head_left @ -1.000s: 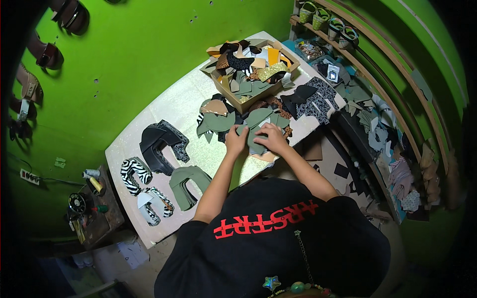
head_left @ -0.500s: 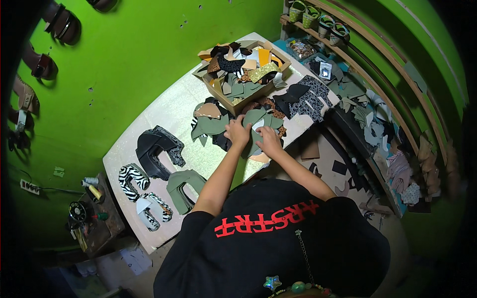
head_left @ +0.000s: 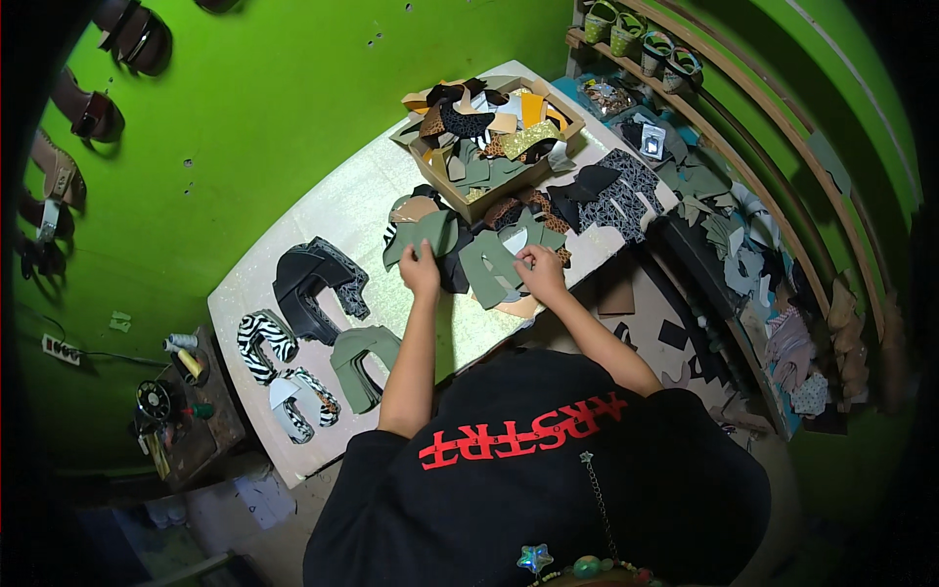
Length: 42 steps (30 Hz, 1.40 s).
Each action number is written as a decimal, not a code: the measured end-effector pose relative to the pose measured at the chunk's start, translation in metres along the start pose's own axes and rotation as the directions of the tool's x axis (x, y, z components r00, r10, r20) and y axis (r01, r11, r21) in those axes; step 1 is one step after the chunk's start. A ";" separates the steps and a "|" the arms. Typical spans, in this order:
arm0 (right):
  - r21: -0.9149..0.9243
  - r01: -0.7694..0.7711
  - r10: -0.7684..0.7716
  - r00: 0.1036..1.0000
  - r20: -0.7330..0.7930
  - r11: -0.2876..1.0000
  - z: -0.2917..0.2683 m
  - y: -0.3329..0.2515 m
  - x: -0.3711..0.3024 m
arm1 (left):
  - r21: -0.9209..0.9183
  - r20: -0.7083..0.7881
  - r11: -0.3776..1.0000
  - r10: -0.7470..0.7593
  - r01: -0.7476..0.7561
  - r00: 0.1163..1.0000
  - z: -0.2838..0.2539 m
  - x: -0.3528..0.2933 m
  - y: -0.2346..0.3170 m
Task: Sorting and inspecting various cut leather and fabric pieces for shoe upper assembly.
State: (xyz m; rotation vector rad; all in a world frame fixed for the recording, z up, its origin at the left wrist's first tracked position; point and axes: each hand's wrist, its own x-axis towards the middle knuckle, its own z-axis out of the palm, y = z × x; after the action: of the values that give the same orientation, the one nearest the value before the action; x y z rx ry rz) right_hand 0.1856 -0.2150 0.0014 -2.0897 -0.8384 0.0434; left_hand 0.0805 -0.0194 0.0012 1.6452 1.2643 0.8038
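My left hand (head_left: 421, 273) pinches the lower edge of a rounded olive-green cut piece (head_left: 426, 236) at the left pile of scraps. My right hand (head_left: 540, 274) has its thumb and fingers together at the right edge of an olive-green U-shaped piece (head_left: 481, 270), which lies tilted between the hands. Under and beside it are dark, leopard-print and tan cut pieces, partly hidden. Just beyond stands a cardboard box (head_left: 476, 208) heaped with mixed scraps.
On the table's (head_left: 323, 215) left lie stacks of black pieces (head_left: 311, 293), zebra-print pieces (head_left: 262, 344) and green U-shaped pieces (head_left: 362, 367). Black patterned pieces (head_left: 614, 207) lie at the right edge. A cluttered shelf (head_left: 729, 210) runs along the right; sandals (head_left: 137, 41) hang on the green wall.
My left hand has moved left from the middle pile to the rounded green piece. My right hand stays near the U-shaped piece, which now shows more fully. The view has shifted slightly.
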 end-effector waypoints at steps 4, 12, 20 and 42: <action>0.251 -0.176 0.188 0.982 -0.026 0.952 -0.008 -0.005 0.013 | 0.215 -0.275 0.970 -0.055 0.118 0.960 -0.007 -0.007 0.017; 0.608 -0.383 0.298 0.924 0.242 0.695 -0.014 0.006 0.054 | 0.216 0.400 0.774 0.486 -0.595 0.777 0.011 -0.069 0.039; 0.701 -0.642 0.300 0.766 0.568 0.311 -0.019 -0.014 0.058 | 0.195 0.387 0.886 0.325 -0.421 0.863 0.034 -0.072 0.047; 0.825 -0.546 0.359 0.806 0.470 0.148 -0.059 -0.002 0.068 | -0.183 0.559 0.970 -0.029 0.157 0.828 -0.021 -0.004 0.009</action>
State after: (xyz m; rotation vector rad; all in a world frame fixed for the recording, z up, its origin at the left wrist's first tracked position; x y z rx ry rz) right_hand 0.2560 -0.2168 0.0572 -1.0408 -0.0561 0.8753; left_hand 0.0645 -0.0188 0.0177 1.4704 0.7990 0.3425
